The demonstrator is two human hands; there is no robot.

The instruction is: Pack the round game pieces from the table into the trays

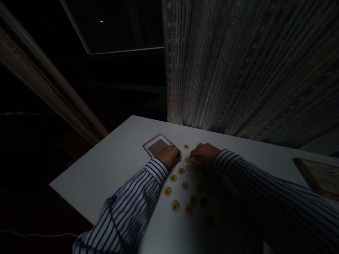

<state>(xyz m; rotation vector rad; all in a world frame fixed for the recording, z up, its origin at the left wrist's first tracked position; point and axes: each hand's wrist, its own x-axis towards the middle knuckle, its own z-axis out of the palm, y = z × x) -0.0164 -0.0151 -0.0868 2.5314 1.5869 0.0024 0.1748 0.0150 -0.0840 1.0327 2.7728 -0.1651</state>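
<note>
Several round wooden game discs [175, 206] with red or green marks lie spread on a white table [113, 169]. My left hand [171, 155] is curled, knuckles up, its fingertips down by a disc beside a small brown-rimmed tray [158, 146]. My right hand [203, 153] is also curled, its fingertips pinched over discs [188, 160] just right of the left hand. What either hand holds is hidden in the dim light. One disc [186, 146] lies alone beyond the hands. Both sleeves are striped blue and white.
A textured wall [238, 70] rises right behind the table. A framed board [317, 176] lies at the table's right edge. The table's left corner [51, 183] drops off into a dark room. A wooden beam [53, 84] slants at the left.
</note>
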